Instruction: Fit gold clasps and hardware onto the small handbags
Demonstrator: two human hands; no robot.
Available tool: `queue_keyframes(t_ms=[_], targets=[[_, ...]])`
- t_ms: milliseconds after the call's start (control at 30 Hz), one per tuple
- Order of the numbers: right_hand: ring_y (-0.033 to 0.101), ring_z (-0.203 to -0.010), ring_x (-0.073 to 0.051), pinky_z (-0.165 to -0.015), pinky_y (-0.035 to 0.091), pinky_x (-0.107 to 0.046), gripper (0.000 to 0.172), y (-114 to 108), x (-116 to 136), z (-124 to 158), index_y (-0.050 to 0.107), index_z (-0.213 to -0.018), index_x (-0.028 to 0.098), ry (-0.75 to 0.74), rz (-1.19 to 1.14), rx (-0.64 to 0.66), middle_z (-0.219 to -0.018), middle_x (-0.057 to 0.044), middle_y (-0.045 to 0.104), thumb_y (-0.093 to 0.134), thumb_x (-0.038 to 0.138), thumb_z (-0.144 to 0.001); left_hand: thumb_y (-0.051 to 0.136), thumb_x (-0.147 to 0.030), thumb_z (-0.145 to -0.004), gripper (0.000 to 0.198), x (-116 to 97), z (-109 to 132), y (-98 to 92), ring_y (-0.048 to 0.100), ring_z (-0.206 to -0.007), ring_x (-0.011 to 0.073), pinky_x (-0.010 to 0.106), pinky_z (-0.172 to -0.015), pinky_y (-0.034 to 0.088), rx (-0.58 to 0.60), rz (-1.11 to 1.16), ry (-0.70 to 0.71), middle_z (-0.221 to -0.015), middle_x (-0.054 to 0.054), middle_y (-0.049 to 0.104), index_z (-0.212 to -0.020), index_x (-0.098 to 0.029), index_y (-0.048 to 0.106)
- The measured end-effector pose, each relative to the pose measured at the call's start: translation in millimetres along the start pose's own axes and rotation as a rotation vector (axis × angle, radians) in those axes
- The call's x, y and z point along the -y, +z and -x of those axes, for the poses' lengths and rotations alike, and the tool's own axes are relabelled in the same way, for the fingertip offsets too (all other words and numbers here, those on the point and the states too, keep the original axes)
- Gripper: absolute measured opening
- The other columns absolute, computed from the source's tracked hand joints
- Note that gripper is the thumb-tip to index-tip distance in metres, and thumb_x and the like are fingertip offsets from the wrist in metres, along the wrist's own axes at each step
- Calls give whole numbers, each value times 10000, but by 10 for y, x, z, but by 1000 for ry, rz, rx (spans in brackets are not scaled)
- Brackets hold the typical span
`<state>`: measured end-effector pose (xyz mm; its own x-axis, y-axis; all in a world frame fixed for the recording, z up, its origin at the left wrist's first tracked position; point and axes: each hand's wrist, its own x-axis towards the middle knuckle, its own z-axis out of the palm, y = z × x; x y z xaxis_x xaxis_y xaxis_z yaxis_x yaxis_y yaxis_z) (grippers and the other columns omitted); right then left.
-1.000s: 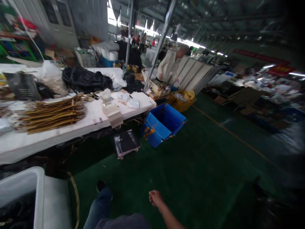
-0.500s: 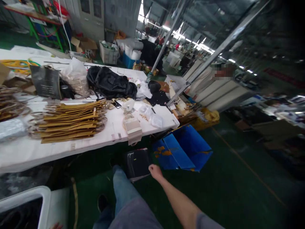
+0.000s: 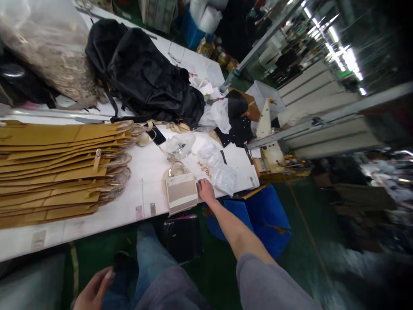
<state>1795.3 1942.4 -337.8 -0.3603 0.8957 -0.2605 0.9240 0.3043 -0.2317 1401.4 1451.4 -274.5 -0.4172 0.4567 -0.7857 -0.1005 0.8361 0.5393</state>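
A small beige handbag [image 3: 182, 193] with a short handle stands at the table's front edge. My right hand [image 3: 206, 190] is at the bag's right side, its fingers curled. Something small and dark shows at the fingertips, too blurred to name. Just beyond that hand lie small gold-coloured metal pieces [image 3: 204, 169] and a clear plastic bag [image 3: 226, 180]. Low in the view, my left hand [image 3: 97, 289] hangs in front of the table, loosely bent, with nothing seen in it.
Stacked mustard-brown strap-handled pieces [image 3: 54, 172] cover the table's left side. Behind them are a black backpack [image 3: 145, 73] and a filled plastic sack [image 3: 48, 47]. A blue bin [image 3: 267, 211] stands right of the white table [image 3: 129, 211]; a dark wrapped package [image 3: 182, 237] is below it.
My right hand has risen from below the table edge to the beige handbag's side. My left hand has come further into view. The camera has moved closer to the table.
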Motion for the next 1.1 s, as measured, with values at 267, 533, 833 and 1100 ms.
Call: queue_keyframes(t_ms=[267,533,833,1100], targets=[[524,-1177,-322,-1106,422,-429,264,264,-210,-166,681,-1274,169,-152,81,-18,-1270,-168,666,514,347,-1173,711,-781,-956,661,-1530,-1411,823,833,-1144,379,501,-1041,681,59,83,413,-1282,149,865,-1275,-211,812],[555,-1115,-309,-1050,472,-459,225,768,-615,-167,637,-1235,207,-245,42,-223,-1180,-130,652,480,355,-1173,771,-754,-967,707,-1597,-2046,1756,794,-1130,353,515,-988,670,-42,198,704,-1361,151,805,-1415,-209,713],[621,-1104,-305,-1002,500,-472,131,1103,-1378,-82,643,-1191,256,-364,-188,-346,-1155,-103,682,584,372,-1173,714,-884,-914,767,-1092,-2301,3203,774,-1146,423,572,-1005,607,-382,-38,851,-1264,117,817,-1376,-273,719],[669,-1099,-326,-967,533,-488,83,951,-1941,93,709,-1140,284,-499,-445,-421,-1113,-94,726,693,365,-1145,794,-867,-836,772,-1175,-1937,3823,786,-1144,394,509,-1039,611,-636,-48,782,-1179,108,837,-1277,-233,768]])
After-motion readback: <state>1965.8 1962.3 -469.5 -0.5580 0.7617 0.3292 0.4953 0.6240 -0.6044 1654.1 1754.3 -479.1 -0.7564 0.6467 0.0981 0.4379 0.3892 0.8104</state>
